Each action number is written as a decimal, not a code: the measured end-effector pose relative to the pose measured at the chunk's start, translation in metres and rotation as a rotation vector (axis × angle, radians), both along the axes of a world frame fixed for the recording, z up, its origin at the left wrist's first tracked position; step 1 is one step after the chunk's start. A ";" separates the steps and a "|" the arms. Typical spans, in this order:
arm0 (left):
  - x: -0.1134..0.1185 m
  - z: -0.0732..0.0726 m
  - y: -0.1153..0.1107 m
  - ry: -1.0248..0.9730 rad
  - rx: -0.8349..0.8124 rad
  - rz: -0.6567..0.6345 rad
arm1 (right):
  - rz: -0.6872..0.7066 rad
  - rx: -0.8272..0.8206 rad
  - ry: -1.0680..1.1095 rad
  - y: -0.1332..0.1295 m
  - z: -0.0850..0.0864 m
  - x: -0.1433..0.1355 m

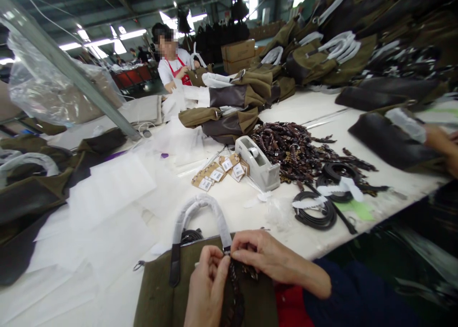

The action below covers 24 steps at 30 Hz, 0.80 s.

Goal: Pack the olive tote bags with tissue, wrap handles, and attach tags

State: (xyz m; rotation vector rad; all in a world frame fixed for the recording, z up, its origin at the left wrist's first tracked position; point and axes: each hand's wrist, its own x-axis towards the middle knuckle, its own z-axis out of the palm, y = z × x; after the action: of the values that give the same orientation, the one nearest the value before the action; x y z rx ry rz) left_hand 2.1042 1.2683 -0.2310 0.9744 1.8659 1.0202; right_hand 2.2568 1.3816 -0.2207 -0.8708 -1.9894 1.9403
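An olive handbag with a dark leather handle tab stands right in front of me. Its arched handle is wrapped in white film. My left hand and my right hand meet at the foot of the handle's right side, fingertips pinched together. Between them is the top of a dark braided strap charm, which hangs down the bag's front. The exact point they grip is hidden by the fingers. A coiled black strap shows behind the bag's zipped top edge.
Beyond the bag are a tape dispenser, several tags, a heap of dark braided charms and coiled straps. White paper sheets spread leftward. Bags pile up behind. A co-worker stands across; another person's hand touches a bag at right.
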 end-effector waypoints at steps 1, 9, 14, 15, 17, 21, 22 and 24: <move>0.002 -0.004 -0.001 0.097 -0.023 -0.030 | -0.001 0.026 -0.004 -0.001 0.000 -0.001; -0.016 -0.004 -0.005 -0.201 -0.042 -0.072 | -0.016 0.266 -0.046 -0.002 0.005 -0.007; -0.028 -0.003 -0.005 -0.379 -0.043 0.019 | 0.134 0.539 -0.137 -0.001 0.010 -0.014; -0.027 -0.004 -0.005 -0.382 -0.040 0.027 | 0.146 0.582 -0.151 -0.001 0.011 -0.015; -0.026 -0.005 -0.004 -0.396 -0.036 0.042 | 0.149 0.640 -0.177 -0.002 0.013 -0.018; -0.025 -0.003 -0.003 -0.440 -0.034 0.068 | 0.126 0.672 -0.246 -0.007 0.015 -0.021; -0.025 -0.003 -0.003 -0.449 -0.034 0.070 | 0.123 0.675 -0.263 -0.008 0.015 -0.021; -0.025 -0.003 -0.004 -0.458 -0.031 0.069 | 0.118 0.689 -0.284 -0.011 0.015 -0.023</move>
State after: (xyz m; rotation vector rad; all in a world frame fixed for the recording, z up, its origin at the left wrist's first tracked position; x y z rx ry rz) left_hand 2.0795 1.2638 -0.2338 0.5967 1.5352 1.1412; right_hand 2.2340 1.3709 -0.2061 -0.8718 -2.6614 1.0585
